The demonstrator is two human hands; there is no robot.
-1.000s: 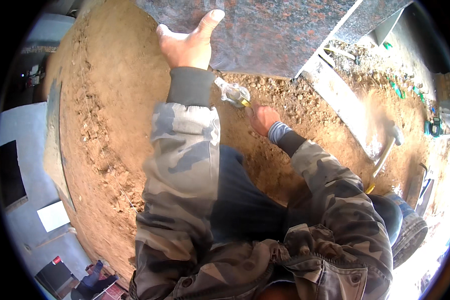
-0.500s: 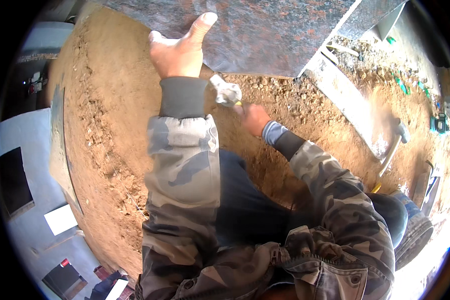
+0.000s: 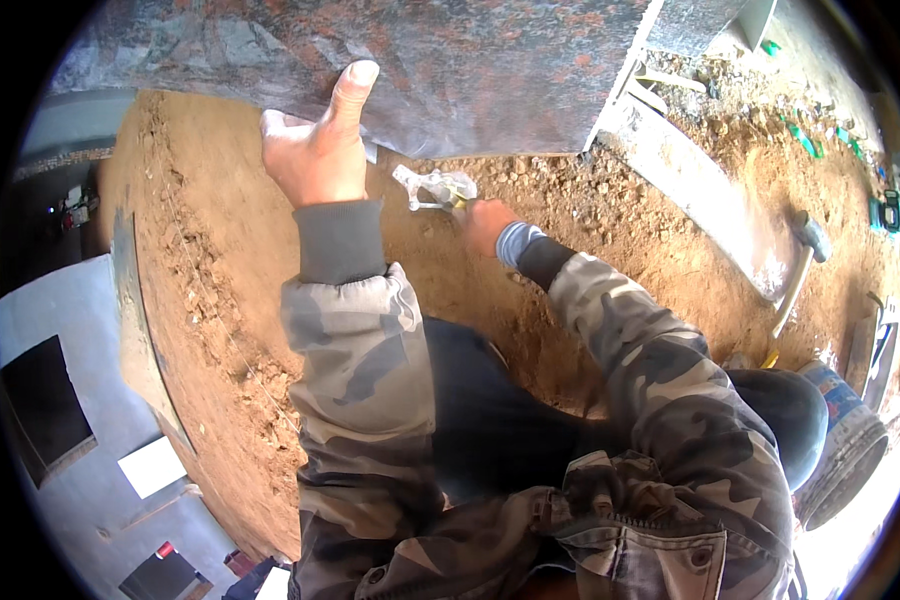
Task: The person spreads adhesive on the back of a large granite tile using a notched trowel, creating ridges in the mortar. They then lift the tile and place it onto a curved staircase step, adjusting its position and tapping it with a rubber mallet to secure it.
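Note:
A dark grey slab with reddish mottling, granite-like, spans the top of the view. My left hand grips its lower edge, thumb up against the face and the other fingers largely hidden. Close beside that edge, my right hand is closed round the yellowish grip of a short hand tool. The tool's pale, silvery head looks forked and white-smeared; its exact kind I cannot make out. The head is over the soil just below the slab, and whether it touches the slab I cannot tell.
A mallet with a wooden handle lies on the soil at right, beside a long pale board. Near my right knee stands a dirty bucket. Further right is a teal-and-black power tool. Crumbly earth borders the slab.
The slab reaches further left in view, and my left hand sits lower and further left with it. My right hand and the tool have shifted slightly left; the tool's head shows at another angle.

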